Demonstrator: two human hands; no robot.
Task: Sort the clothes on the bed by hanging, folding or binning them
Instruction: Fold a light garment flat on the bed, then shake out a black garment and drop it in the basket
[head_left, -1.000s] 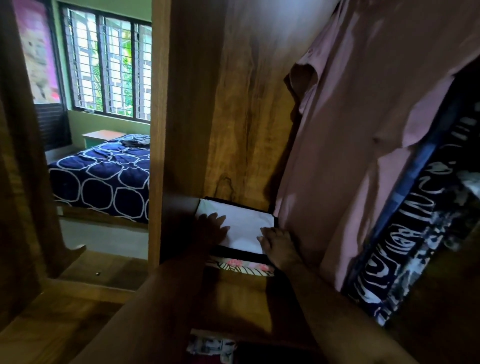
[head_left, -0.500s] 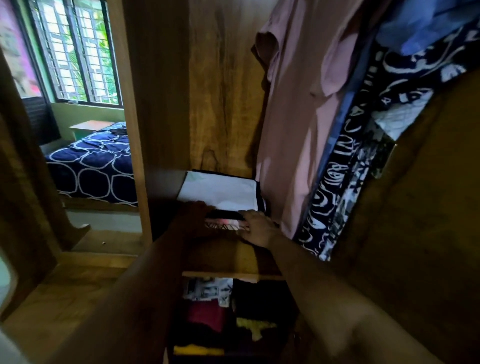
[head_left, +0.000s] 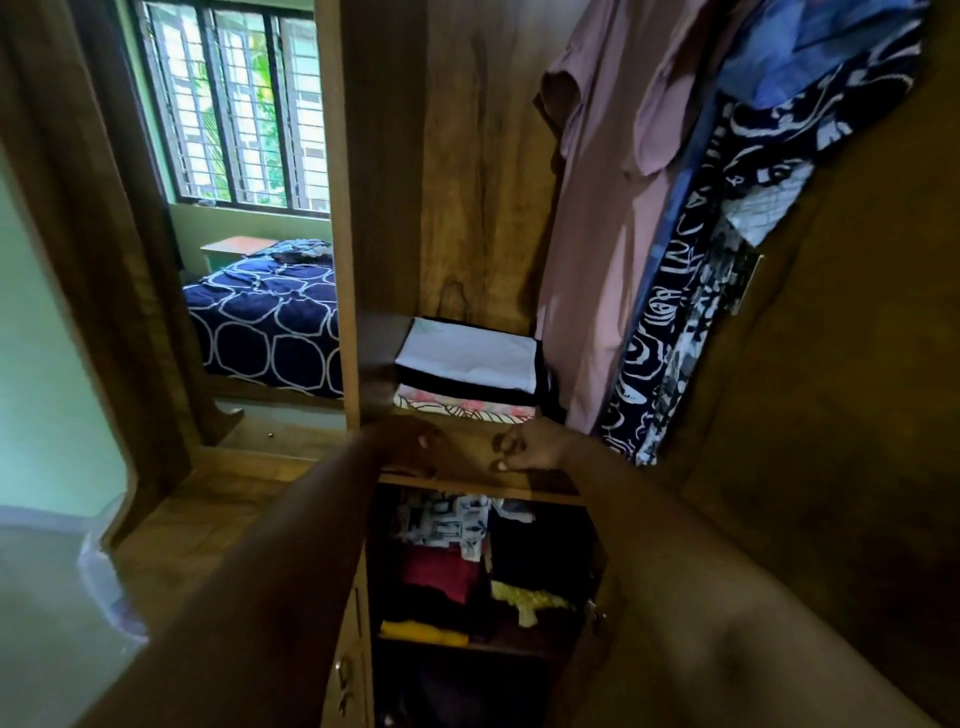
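Hands: left hand (head_left: 410, 448) and right hand (head_left: 531, 448), both loosely curled and empty, over the front edge of the wooden wardrobe shelf (head_left: 470, 470). They have drawn back from the folded white garment (head_left: 467, 356) they pressed a second ago.
Garment: lies free atop the black-and-floral folded stack (head_left: 462, 406) (released, edges square).
Judged: this item is stowed.
Remaining: dark crumpled clothes (head_left: 300, 250) on the navy patterned bed (head_left: 260, 322).

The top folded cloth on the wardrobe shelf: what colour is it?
The top folded cloth is white, clearest in the head view.
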